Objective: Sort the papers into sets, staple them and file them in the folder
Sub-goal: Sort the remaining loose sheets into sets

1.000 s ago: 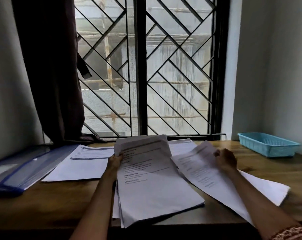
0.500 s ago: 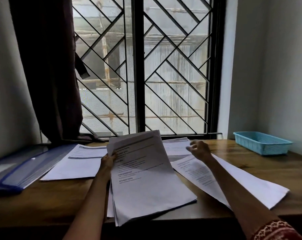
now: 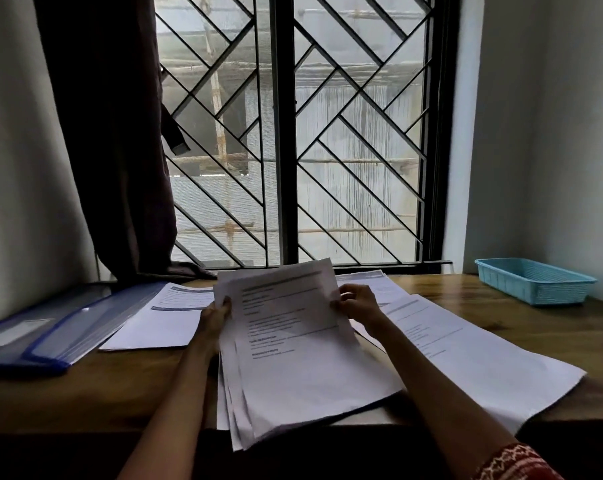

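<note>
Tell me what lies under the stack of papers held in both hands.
Under the held stack the wooden desk shows at its near edge, and a sheet lies on its right side. Anything directly beneath is covered. The left hand and right hand grip its sides.

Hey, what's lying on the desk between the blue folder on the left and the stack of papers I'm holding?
In the head view, a white printed sheet lies flat on the wooden desk between the blue folder and the held stack.
</note>
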`<state>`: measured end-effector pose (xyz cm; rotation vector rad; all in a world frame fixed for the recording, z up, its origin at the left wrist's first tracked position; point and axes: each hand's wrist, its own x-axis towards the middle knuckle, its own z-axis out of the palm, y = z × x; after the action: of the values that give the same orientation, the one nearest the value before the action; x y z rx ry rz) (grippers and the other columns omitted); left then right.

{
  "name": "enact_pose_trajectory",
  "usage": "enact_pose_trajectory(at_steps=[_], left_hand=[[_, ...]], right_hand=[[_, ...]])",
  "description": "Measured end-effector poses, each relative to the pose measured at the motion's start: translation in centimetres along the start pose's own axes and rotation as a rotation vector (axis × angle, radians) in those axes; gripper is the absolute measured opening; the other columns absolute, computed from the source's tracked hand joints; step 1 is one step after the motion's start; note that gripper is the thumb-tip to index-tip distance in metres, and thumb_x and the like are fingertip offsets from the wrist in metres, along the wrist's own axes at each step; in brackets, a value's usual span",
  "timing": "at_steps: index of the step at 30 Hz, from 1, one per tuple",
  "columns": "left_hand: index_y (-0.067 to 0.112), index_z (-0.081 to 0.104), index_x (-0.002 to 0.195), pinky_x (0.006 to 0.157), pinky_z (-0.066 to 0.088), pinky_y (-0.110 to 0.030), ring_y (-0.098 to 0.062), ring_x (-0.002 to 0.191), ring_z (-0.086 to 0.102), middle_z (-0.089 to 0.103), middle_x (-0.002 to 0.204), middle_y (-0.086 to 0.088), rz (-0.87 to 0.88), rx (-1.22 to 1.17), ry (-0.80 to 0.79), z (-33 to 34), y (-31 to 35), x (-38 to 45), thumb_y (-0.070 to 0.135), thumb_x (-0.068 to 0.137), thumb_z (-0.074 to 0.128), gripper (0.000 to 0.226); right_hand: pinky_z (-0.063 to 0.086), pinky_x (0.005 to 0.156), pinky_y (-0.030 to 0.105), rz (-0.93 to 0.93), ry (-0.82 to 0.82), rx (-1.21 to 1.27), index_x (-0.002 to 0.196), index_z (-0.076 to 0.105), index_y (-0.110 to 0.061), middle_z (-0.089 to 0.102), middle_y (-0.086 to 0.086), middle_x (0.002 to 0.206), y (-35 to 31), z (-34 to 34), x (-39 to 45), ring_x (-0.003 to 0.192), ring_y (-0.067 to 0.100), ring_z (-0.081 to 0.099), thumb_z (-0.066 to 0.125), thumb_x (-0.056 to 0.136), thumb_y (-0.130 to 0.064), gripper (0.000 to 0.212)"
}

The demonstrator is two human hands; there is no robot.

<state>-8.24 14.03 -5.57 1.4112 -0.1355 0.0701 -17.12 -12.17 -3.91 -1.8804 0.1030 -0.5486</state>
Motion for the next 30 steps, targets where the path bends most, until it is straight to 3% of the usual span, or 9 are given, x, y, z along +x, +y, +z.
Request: enact_pose_trajectory(at_steps=[3,5,9,13,16,19,22,26,30], left_hand=[[-0.005,0.049,0.127,0.08,0.047,-0.037,-0.026,0.094,0.055,0.058,0.112,-0.021,-0.004,-0.034,0.008,-2.0,0.5,-0.2,0.014,0.097,0.047,0.035],[-0.004,0.048,0.129,0.082,0.049,-0.037,-0.023,0.092,0.058,0.059,0.117,-0.026,-0.004,-0.042,0.059,-4.4,1.1,-0.3,0.012,0.097,0.046,0.036],[-0.007,0.046,0.13,0.043,0.052,-0.019,-0.007,0.043,0.062,0.067,0.062,-0.005,-0.01,-0.087,0.135,-9.7,2.3,-0.7,0.008,0.097,0.045,0.036],[-0.005,0.046,0.129,0.064,0.052,-0.027,-0.021,0.063,0.054,0.059,0.089,-0.018,0.056,-0.069,0.19,-12.6,4.6,-2.0,0.006,0.097,0.044,0.034],[0.002,0.054,0.116,0.069,0.047,-0.04,-0.027,0.07,0.054,0.058,0.09,-0.017,0.02,-0.096,0.165,-14.6,6.4,-2.6,0.015,0.097,0.046,0.024],[0.008,0.059,0.092,0.064,0.045,-0.037,-0.025,0.073,0.056,0.059,0.087,-0.013,0.042,-0.109,0.132,-16.2,8.4,-3.3,0.02,0.097,0.046,0.018],[0.004,0.059,0.099,0.07,0.045,-0.039,-0.025,0.079,0.054,0.059,0.086,-0.01,0.072,-0.094,0.108,-16.9,9.9,-3.5,0.025,0.096,0.046,0.024],[0.011,0.055,0.086,0.059,0.051,-0.031,-0.02,0.067,0.058,0.067,0.056,0.0,0.057,-0.11,0.098,-16.9,10.9,-3.4,0.023,0.1,0.04,0.023],[0.011,0.055,0.089,0.072,0.046,-0.037,-0.021,0.076,0.051,0.062,0.076,-0.008,0.038,-0.172,0.089,-17.9,11.3,-3.6,0.025,0.1,0.038,0.024]], right_hand=[[0.05,0.069,0.034,0.019,0.121,-0.104,0.082,0.072,-0.013,0.067,0.008,0.078,0.0,-0.8,0.0,0.077,0.02,0.059,0.061,0.057,-0.017,0.027],[0.048,0.076,0.034,0.024,0.17,-0.268,0.092,0.073,-0.006,0.07,0.013,0.089,0.3,-1.2,0.2,0.086,0.023,0.062,0.066,0.067,-0.013,0.027],[0.044,0.077,0.028,0.083,0.203,-0.519,0.096,0.07,-0.007,0.068,0.017,0.103,1.2,-0.5,0.1,0.103,0.032,0.061,0.059,0.08,-0.009,0.02],[0.046,0.085,0.032,0.11,0.254,-0.667,0.104,0.063,-0.01,0.063,0.015,0.112,0.6,1.5,-0.6,0.108,0.032,0.058,0.054,0.085,-0.011,0.022],[0.045,0.088,0.035,0.083,0.245,-0.739,0.113,0.056,-0.011,0.06,0.014,0.115,0.1,2.9,-0.8,0.11,0.032,0.056,0.053,0.086,-0.01,0.028],[0.04,0.096,0.039,0.087,0.215,-0.885,0.127,0.043,-0.013,0.051,0.013,0.125,-0.2,4.4,-1.0,0.119,0.03,0.046,0.053,0.085,-0.01,0.043],[0.036,0.099,0.041,0.101,0.194,-1.018,0.133,0.037,-0.017,0.043,0.012,0.131,-0.6,5.3,-1.4,0.123,0.028,0.04,0.052,0.086,-0.011,0.05],[0.034,0.102,0.042,0.095,0.097,-1.087,0.134,0.04,-0.016,0.042,0.013,0.133,-0.9,5.5,-1.3,0.125,0.028,0.038,0.047,0.087,-0.007,0.048],[0.039,0.1,0.035,0.069,0.087,-1.074,0.124,0.053,-0.013,0.049,0.011,0.13,-0.7,5.3,-1.5,0.124,0.027,0.042,0.046,0.089,-0.005,0.037]])
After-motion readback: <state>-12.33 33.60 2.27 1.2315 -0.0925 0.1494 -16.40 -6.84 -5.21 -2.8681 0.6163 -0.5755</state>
